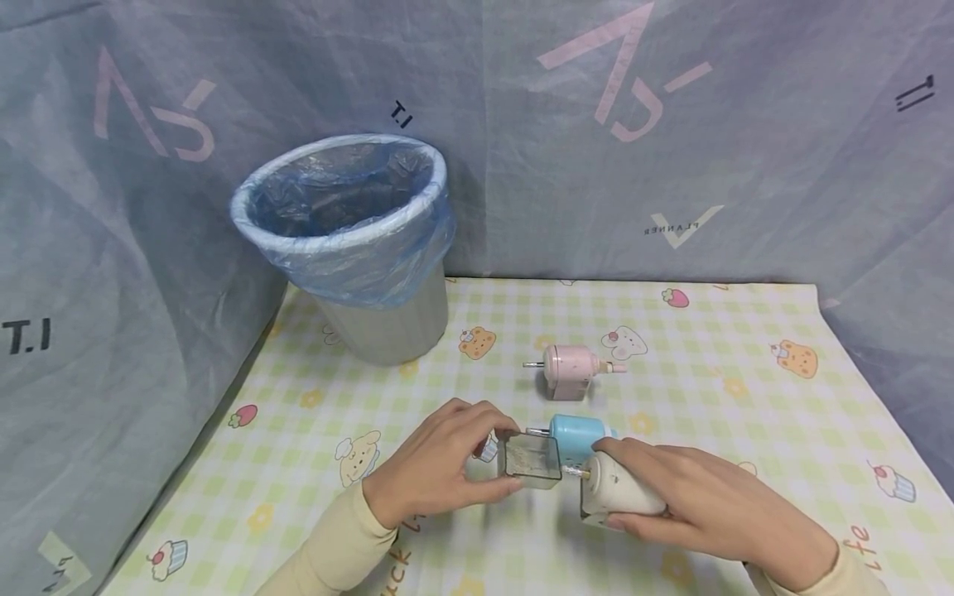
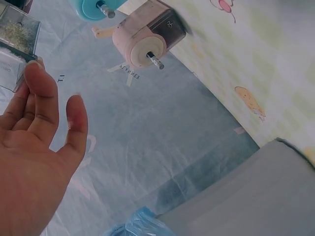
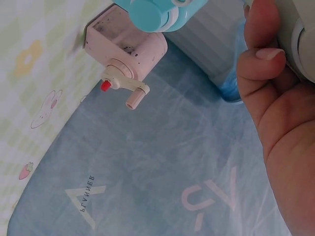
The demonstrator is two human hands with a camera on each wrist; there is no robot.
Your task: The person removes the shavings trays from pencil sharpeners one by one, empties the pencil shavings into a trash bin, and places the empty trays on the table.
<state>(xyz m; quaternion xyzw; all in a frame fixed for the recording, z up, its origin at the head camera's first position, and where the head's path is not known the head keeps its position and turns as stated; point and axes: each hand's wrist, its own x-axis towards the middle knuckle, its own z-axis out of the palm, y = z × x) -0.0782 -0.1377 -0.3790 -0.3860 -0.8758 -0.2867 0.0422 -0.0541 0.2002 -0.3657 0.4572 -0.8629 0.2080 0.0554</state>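
One drawer [image 1: 538,480] is pinched upright by the left hand [image 1: 441,463], presumably against spillage; the right hand [image 1: 719,507] curls around the white sharpener [image 1: 622,490], inside the table's [image 1: 701,414] far edge.

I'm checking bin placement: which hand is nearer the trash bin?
Left hand: in front of the trash bin, slightly right. The right hand is farther right, gripping the white pencil sharpener.

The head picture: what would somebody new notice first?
Probably the big bin with its blue bag, at the back left. Nearer, the left hand holds a clear drawer with shavings inside, and the right hand grips a white sharpener. A blue sharpener and a pink sharpener stand beyond.
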